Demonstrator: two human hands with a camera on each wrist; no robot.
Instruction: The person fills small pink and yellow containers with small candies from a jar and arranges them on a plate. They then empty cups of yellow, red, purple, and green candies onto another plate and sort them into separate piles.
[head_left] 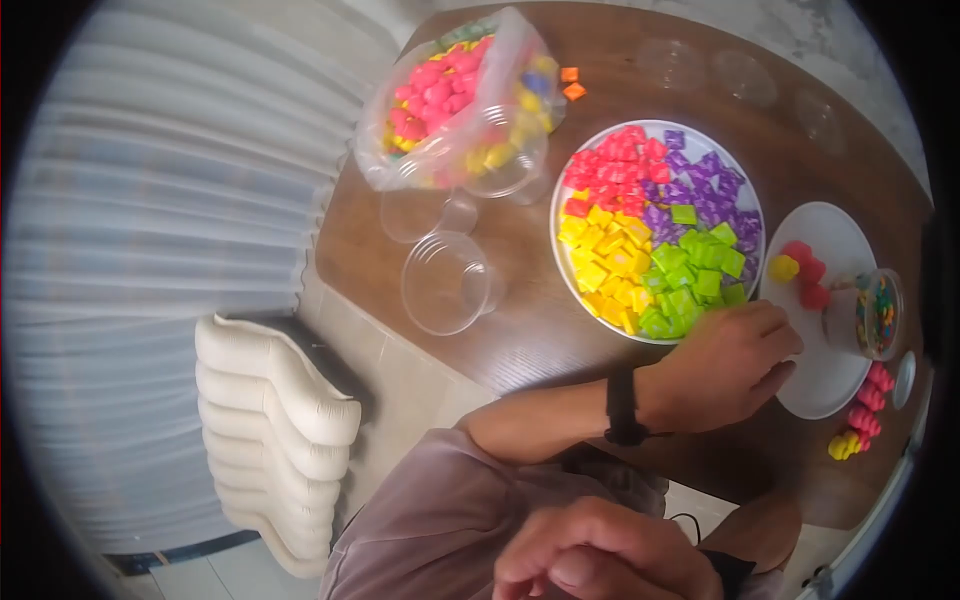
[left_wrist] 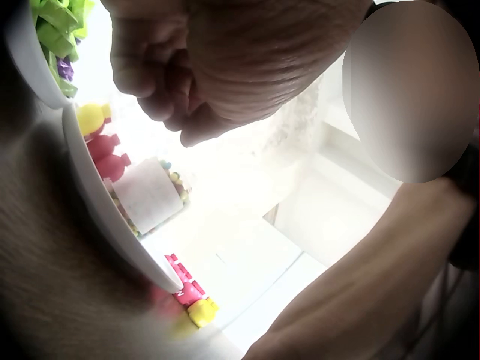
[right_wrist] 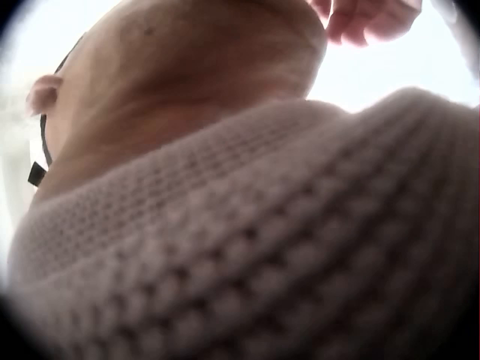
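My left hand (head_left: 720,368), with a dark watch at its wrist, is over the table between the round candy tray (head_left: 655,338) and an oval white plate (head_left: 830,400). Its fingers (left_wrist: 154,82) are loosely bent and hold nothing. Green wrapped sweets (head_left: 690,285) lie just beyond its knuckles; yellow (head_left: 605,255), red (head_left: 615,170) and purple (head_left: 715,190) ones fill the other sections. Raised close to the head camera is my right hand (head_left: 610,550), its fingers loosely curled with nothing visible in them. Knitted cloth (right_wrist: 247,232) fills much of the right wrist view.
The plate carries red and yellow pieces (head_left: 805,275) and a clear cup (head_left: 880,315) of colourful bits. Beside it lie pink and yellow pieces (head_left: 865,410). A plastic bag (head_left: 375,160) of colourful pieces, clear cups (head_left: 445,285) and two orange squares (head_left: 572,82) are farther left.
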